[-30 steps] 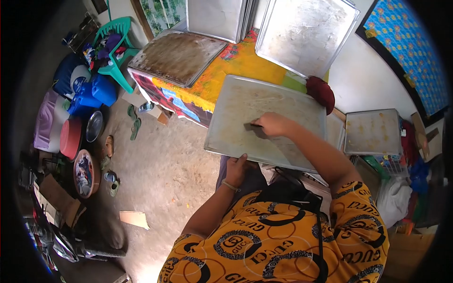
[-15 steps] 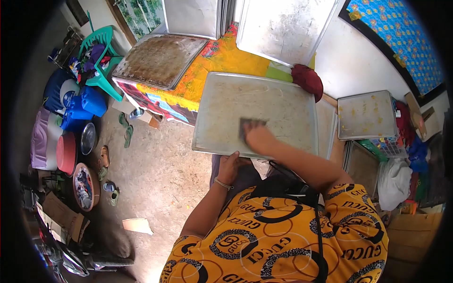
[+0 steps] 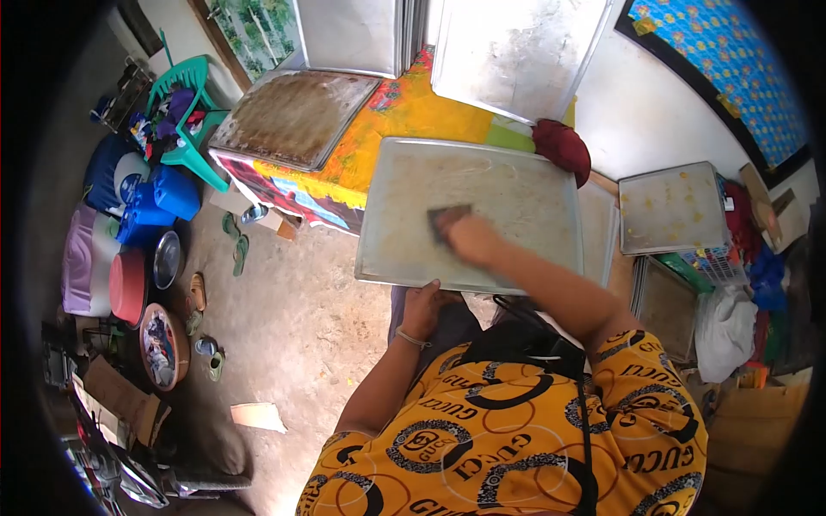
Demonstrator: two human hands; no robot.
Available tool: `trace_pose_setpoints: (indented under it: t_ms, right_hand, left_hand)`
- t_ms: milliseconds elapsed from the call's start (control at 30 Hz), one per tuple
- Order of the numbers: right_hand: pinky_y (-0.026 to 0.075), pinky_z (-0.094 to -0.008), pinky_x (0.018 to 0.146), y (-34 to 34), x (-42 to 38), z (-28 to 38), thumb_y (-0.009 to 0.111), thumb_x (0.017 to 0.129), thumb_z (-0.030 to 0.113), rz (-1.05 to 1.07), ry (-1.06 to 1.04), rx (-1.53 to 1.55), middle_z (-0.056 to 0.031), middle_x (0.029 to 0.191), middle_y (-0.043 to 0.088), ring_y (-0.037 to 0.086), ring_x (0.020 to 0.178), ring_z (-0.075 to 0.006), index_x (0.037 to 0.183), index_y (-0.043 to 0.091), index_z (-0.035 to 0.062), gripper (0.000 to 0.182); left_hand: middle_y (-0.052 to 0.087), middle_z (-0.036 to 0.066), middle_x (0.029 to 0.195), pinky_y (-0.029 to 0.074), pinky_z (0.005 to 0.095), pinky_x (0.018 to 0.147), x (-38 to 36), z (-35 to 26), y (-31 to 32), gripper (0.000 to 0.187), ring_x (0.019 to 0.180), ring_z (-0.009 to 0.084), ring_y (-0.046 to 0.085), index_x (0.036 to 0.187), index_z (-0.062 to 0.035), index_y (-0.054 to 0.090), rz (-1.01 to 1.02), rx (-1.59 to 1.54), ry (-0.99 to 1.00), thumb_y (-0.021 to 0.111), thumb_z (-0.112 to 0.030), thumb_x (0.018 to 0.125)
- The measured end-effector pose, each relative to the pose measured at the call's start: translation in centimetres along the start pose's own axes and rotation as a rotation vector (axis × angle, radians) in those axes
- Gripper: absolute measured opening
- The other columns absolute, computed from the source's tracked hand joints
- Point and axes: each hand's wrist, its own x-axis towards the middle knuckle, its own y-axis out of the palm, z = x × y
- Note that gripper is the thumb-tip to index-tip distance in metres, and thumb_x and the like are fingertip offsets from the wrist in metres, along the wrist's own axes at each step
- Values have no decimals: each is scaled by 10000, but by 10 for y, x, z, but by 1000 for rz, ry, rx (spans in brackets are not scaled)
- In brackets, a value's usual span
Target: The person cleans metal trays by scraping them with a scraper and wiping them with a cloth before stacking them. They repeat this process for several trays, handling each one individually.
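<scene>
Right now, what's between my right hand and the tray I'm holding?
In the head view, a dark flat piece lies between your right hand and the tray; it's too blurred to identify.

The front tray had the right hand over its middle and the left hand at its near edge. Beyond it, a table bore a flat tray on the left and upright trays along its far side.
</scene>
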Motion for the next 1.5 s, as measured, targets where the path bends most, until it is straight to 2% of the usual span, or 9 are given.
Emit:
trace_pose_setpoints:
  t_ms: [67, 233, 467, 633, 767, 1000, 1200, 1400, 1500]
  right_hand:
    - [502, -466, 764, 53, -5, 21, 520, 740, 102, -369, -228, -225, -204, 1029, 622, 625, 872, -361, 1081, 577, 26, 354]
    - [473, -441, 846, -2, 3, -72, 509, 754, 92, 147, 399, 46, -190, 1124, 592, 585, 1009, -336, 1118, 562, 37, 372]
    - [482, -451, 831, 4, -126, -94, 540, 778, 137, -85, 206, -134, -184, 1068, 611, 595, 990, -325, 1214, 550, 79, 439]
    - [487, -389, 829, -45, -203, -82, 580, 742, 117, -144, 478, 507, -183, 1020, 649, 640, 925, -296, 1151, 612, 73, 412]
    - [553, -340, 708, -25, -261, -135, 574, 752, 11, -890, 911, 1353, -115, 899, 627, 624, 769, -228, 1003, 574, -65, 262]
    - [583, -428, 579, 180, -319, -254, 582, 731, -65, -1039, 1454, 1872, -164, 892, 594, 618, 714, -315, 901, 543, -52, 175]
    - [500, -388, 513, 216, -321, -259, 709, 744, 125, -854, 1789, 1698, -181, 957, 601, 617, 716, -287, 913, 568, -14, 260]
    - [431, -343, 470, 215, -329, -275, 542, 859, 237, -1006, 1599, 1342, -98, 690, 630, 602, 586, -213, 893, 619, 18, 234]
    - [470, -404, 647, 163, -308, -303, 593, 835, 290, -562, 1341, 901, -148, 847, 636, 609, 770, -282, 1054, 599, 53, 322]
  left_hand:
    - [629, 154, 1021, 562, 426, 721, -4, -5, 6, 283, 808, 294, 657, 1137, 21, 505, -10, -16, -6, 521, -121, 893]
    - [622, 152, 1021, 562, 423, 716, -11, -13, 17, 306, 782, 291, 655, 1146, 8, 497, -24, 90, 28, 538, -147, 885]
    - [643, 143, 982, 563, 412, 720, -12, -14, 23, 312, 777, 269, 658, 1143, 1, 512, -14, 33, 27, 542, -161, 878]
    - [653, 134, 941, 549, 406, 699, 2, -15, -1, 243, 749, 267, 652, 1080, -25, 542, -120, -25, -7, 506, -176, 893]
    - [650, 116, 927, 514, 434, 759, 11, -31, -20, 245, 747, 269, 633, 1060, -56, 545, -163, -44, 37, 483, -243, 915]
    - [544, 128, 1218, 449, 434, 878, -11, -41, 11, 403, 1065, 283, 536, 1290, -123, 463, -250, 7, 59, 449, -318, 937]
    - [303, 214, 1451, 184, 386, 1121, -60, -20, -18, 587, 1384, 328, 204, 1428, -45, 283, 4, 1596, 156, 483, -311, 944]
    - [-44, 186, 1532, 24, 691, 1029, -78, -26, -79, 704, 1372, 488, -23, 1486, -184, 108, -198, 1968, -949, 429, -471, 928]
    - [-105, 291, 1489, 14, 740, 982, -79, -38, -79, 1043, 1353, 512, -113, 1484, -169, -32, -374, 2287, -581, 665, -457, 763]
